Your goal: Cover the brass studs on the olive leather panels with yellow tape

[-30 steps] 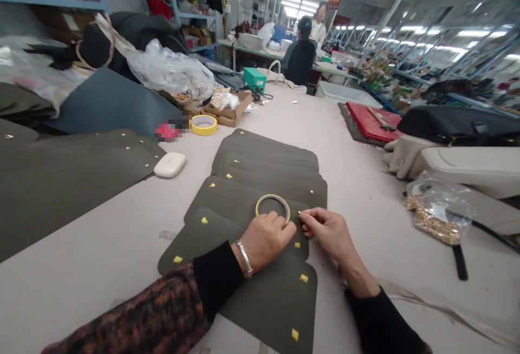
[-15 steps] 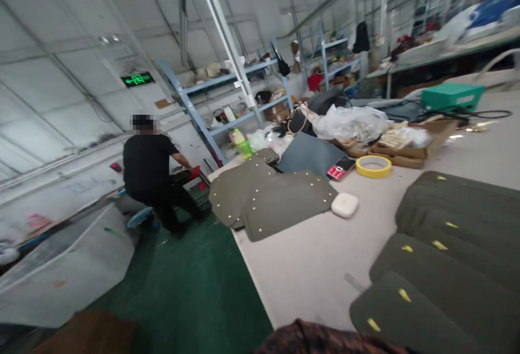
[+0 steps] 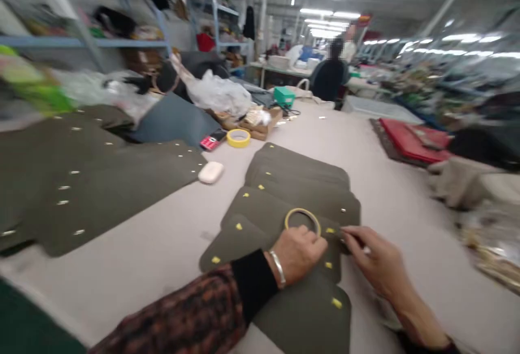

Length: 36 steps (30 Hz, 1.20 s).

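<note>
My left hand point(image 3: 298, 254), with a silver bracelet at its wrist, is closed on the near side of a thin yellow tape roll point(image 3: 303, 213). Beneath it lie overlapping dark olive panels point(image 3: 298, 186) with rounded corners. Small yellow tape pieces point(image 3: 239, 227) mark the panels along both sides. Thumb and forefinger of my right hand point(image 3: 377, 259) come together at the panels' right edge; whatever is between them is too small to make out. Close to those fingertips, a small shiny spot point(image 3: 343, 210) shows on one panel.
More olive panels with metal studs point(image 3: 117, 181) lie at left. Behind are a white rounded case point(image 3: 211, 172), a thicker yellow tape roll point(image 3: 238, 138), a red-and-black phone-like device point(image 3: 213, 140) and cardboard trays point(image 3: 260, 126). Folded red material point(image 3: 414, 140) lies right. A person point(image 3: 330, 72) sits far back.
The view has swung right, bringing the taped panels to the middle. Both my hands have come into view, the left one with the thin tape roll. The person at left has gone out of view.
</note>
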Tool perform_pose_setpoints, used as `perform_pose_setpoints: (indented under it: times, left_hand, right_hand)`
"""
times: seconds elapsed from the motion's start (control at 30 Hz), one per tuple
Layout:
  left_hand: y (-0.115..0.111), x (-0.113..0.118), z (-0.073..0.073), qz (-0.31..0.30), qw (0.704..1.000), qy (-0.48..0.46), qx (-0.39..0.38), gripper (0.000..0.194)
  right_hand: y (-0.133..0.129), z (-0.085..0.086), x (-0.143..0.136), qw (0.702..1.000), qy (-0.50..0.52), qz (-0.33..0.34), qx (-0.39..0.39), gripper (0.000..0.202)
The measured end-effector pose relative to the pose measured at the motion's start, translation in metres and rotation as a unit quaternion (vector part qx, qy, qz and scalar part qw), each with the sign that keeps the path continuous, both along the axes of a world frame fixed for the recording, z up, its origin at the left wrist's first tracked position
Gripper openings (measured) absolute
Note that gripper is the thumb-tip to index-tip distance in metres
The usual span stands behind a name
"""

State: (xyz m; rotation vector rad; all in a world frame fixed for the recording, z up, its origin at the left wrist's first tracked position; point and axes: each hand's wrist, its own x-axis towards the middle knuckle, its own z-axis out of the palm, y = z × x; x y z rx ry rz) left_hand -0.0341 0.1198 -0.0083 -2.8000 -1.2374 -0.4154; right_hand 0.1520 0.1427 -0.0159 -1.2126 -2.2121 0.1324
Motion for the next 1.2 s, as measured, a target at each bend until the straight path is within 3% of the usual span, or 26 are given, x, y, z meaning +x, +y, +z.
perform_pose_setpoints:
  times: [0.1, 0.27, 0.4, 0.5, 0.57, 0.67, 0.8, 0.87, 0.93, 1.07, 1.2]
  left_hand:
    - [0.006, 0.007, -0.010, -0.015, 0.999, -0.035, -0.011, 0.014]
    - [0.005, -0.001, -0.011, -0.008, 0.999, -0.032, -0.010, 0.010]
    - [0.005, 0.002, -0.012, -0.005, 1.000, -0.025, -0.015, 0.008]
    - [0.006, 0.004, -0.011, -0.003, 1.000, -0.024, -0.018, 0.008]
    - [0.008, 0.002, -0.005, 0.001, 1.000, -0.026, -0.013, 0.009]
    - [0.012, -0.004, 0.015, 0.014, 0.998, -0.054, 0.008, 0.013]
    - [0.017, -0.013, 0.047, 0.007, 0.990, -0.139, 0.026, 0.018]
    - [0.016, -0.014, 0.056, -0.016, 0.984, -0.176, 0.023, 0.019]
    - [0.013, -0.013, 0.056, -0.030, 0.978, -0.207, 0.014, 0.019]
    - [0.002, -0.009, 0.046, -0.025, 0.973, -0.229, -0.010, 0.033]
    - [-0.003, -0.006, 0.036, -0.010, 0.979, -0.205, -0.018, 0.043]
  right_hand:
    - [-0.004, 0.013, 0.031, 0.996, -0.093, 0.004, -0.009, 0.018]
    - [0.007, 0.011, 0.005, 0.977, -0.211, 0.009, -0.005, 0.021]
    - [0.016, 0.018, -0.011, 0.960, -0.244, -0.070, -0.114, 0.023]
    - [0.022, 0.024, -0.013, 0.948, -0.215, -0.134, -0.195, 0.023]
    - [0.023, 0.027, -0.012, 0.945, -0.176, -0.167, -0.219, 0.021]
    - [0.014, 0.030, -0.009, 0.946, -0.133, -0.171, -0.241, 0.017]
    - [-0.009, 0.034, -0.004, 0.944, -0.121, -0.077, -0.296, 0.014]
    - [-0.020, 0.036, 0.000, 0.942, -0.099, -0.025, -0.319, 0.015]
    - [-0.029, 0.038, 0.003, 0.955, -0.021, -0.014, -0.295, 0.013]
    - [-0.039, 0.043, 0.007, 0.969, 0.178, -0.029, -0.169, 0.019]
    - [-0.040, 0.048, 0.001, 0.982, 0.176, 0.033, -0.058, 0.020]
